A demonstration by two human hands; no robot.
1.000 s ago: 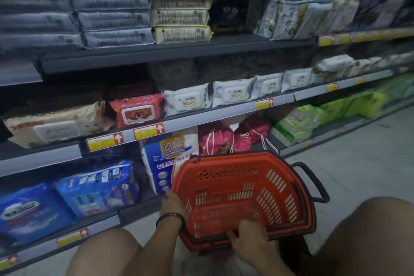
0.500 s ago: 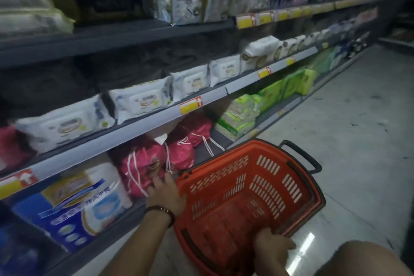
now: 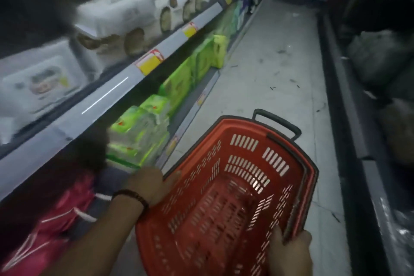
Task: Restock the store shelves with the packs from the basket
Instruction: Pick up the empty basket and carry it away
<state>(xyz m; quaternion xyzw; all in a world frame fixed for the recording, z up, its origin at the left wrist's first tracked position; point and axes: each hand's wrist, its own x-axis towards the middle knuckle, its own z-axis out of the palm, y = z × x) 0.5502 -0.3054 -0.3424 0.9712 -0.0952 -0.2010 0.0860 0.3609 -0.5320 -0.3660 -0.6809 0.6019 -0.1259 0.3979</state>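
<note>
While L hand (image 3: 146, 186) & R hand (image 3: 290, 252) fingers grip basket (image 3: 246, 145) rim | shelf tags (image 3: 149, 61) blurred; unreadable

Perforated red plastic basket (image 3: 226, 197); glossy film-wrapped green packs (image 3: 143, 132).

Bare forearms; dark beaded bracelet (image 3: 132, 196) on left wrist.

Shop aisle: stocked shelves (image 3: 125, 87), price tags (image 3: 149, 64).
</note>
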